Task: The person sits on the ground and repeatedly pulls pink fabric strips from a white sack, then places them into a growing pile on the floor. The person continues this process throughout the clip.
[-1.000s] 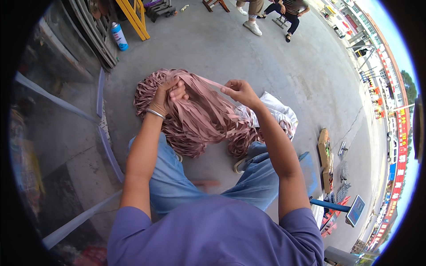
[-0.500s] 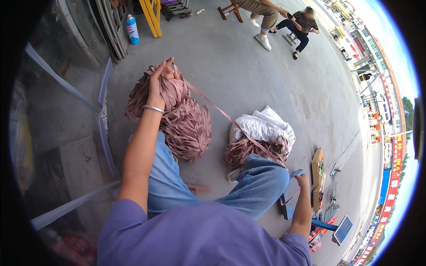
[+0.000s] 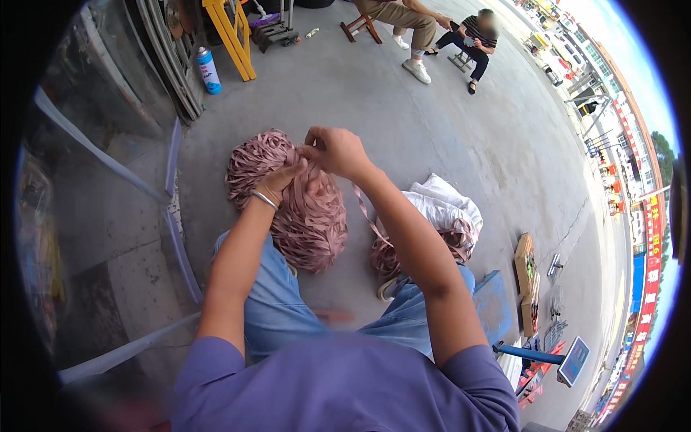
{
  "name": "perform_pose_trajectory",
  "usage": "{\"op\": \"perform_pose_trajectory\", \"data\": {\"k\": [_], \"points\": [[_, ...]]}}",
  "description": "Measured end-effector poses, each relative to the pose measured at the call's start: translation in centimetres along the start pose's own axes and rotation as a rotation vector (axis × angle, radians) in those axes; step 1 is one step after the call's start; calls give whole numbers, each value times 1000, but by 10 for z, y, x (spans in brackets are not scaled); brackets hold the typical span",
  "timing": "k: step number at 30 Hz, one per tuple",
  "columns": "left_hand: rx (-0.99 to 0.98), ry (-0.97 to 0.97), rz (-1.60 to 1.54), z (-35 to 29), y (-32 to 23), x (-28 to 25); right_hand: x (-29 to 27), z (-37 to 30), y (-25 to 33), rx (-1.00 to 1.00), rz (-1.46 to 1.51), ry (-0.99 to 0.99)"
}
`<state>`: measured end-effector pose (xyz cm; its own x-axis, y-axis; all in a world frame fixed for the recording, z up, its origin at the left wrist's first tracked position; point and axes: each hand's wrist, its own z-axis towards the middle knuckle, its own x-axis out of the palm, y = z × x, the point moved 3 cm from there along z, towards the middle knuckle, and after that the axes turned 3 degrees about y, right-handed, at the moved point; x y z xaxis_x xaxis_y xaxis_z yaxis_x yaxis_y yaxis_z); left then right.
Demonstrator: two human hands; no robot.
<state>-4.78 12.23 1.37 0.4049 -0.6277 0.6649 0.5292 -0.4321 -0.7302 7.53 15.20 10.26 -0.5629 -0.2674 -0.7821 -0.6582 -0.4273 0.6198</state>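
**Dusty-pink bundle of flat, ribbon-like strips [image 3: 311,227] clasped at its waist**

In the head view, the bundle's narrow middle is gripped by the bare left hand [image 3: 278,181]. The bare right hand [image 3: 340,153] is set there too, fingers drawn close; whether anything is pinched cannot be told. Binding seems to be in hand; a steady left clasp and a taut strip are called for next. Both bundle ends are bulged with tangled loops, over the grey concrete floor [image 3: 392,129] before the left knee.

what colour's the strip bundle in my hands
Dusty pink; the bundle shows best in the head view.
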Motion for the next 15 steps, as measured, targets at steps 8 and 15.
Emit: {"op": "perform_pose_trajectory", "data": {"k": [8,15], "points": [[525,-285,-463,3,-43,-17,-57,-241,-262,641,-382,115],[781,-565,-565,-16,-42,-49,-89,-590,-356,1589,-575,4]]}}
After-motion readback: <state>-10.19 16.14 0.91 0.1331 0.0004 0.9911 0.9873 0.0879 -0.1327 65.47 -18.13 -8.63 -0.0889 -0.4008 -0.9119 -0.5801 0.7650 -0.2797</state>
